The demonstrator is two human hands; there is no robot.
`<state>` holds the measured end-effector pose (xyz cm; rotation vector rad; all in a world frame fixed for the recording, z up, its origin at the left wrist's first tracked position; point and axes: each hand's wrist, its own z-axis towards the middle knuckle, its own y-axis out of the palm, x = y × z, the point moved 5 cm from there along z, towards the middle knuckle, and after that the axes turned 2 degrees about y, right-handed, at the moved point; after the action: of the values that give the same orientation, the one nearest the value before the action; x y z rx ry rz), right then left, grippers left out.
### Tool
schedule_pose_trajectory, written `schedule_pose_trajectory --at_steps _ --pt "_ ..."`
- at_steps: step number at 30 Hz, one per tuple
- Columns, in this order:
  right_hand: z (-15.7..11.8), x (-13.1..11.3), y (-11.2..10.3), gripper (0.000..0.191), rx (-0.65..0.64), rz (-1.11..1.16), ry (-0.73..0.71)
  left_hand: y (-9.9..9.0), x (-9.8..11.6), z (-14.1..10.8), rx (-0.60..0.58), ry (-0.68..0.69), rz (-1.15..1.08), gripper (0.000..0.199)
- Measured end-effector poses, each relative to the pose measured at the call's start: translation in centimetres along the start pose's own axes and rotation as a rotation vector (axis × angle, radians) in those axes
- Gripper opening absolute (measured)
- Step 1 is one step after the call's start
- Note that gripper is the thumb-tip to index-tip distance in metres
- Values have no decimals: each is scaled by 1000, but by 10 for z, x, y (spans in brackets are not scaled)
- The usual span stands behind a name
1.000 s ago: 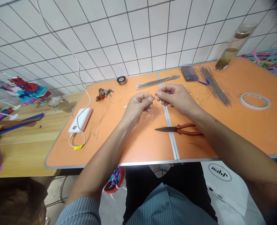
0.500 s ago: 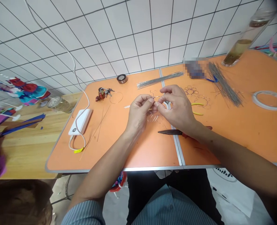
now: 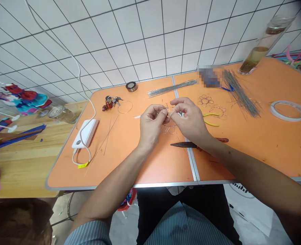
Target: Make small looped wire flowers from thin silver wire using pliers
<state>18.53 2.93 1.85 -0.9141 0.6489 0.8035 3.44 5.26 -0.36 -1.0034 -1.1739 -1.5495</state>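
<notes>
My left hand [image 3: 152, 124] is closed, thumb and forefinger pinching a thin wire piece bent into loops [image 3: 169, 128]. Close against it, my right hand [image 3: 188, 117] pinches the same wire work between thumb and forefinger. The fingers hide most of the joint between them. Under my right wrist lie pliers [image 3: 184, 144] with dark jaws and red handles. Yellow handles of another tool [image 3: 211, 123] stick out beyond my right hand. Flower-shaped wire loops [image 3: 206, 100] rest on the table behind that hand.
On the orange table [image 3: 153, 170] are a power bank [image 3: 85, 133] with a white cable, keys [image 3: 112, 102], a tape roll [image 3: 131, 86], a bundle of straight wires [image 3: 172, 88], a darker wire bundle [image 3: 242, 93] and a white ring [image 3: 289, 110]. A glass bottle [image 3: 254, 56] stands at the back right.
My right hand has shifted slightly and its fingers have turned a little at the wire. The looped wire below the fingers shows at a different angle. The whole view has moved slightly.
</notes>
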Motion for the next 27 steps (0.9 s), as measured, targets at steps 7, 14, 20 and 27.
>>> schedule_pose_trajectory --at_steps 7,14,20,27 --pt "-5 -10 -4 20 84 -300 -285 0 1 2 -31 -219 -35 19" --pt "-4 -4 -13 16 26 -319 -436 -5 3 4 -21 -242 -37 19" --pt "-7 -5 -7 26 -11 -463 -529 -4 0 4 -20 -259 -80 17" --pt "-5 -6 -10 22 -7 -430 -519 -4 0 1 -19 -289 -93 19"
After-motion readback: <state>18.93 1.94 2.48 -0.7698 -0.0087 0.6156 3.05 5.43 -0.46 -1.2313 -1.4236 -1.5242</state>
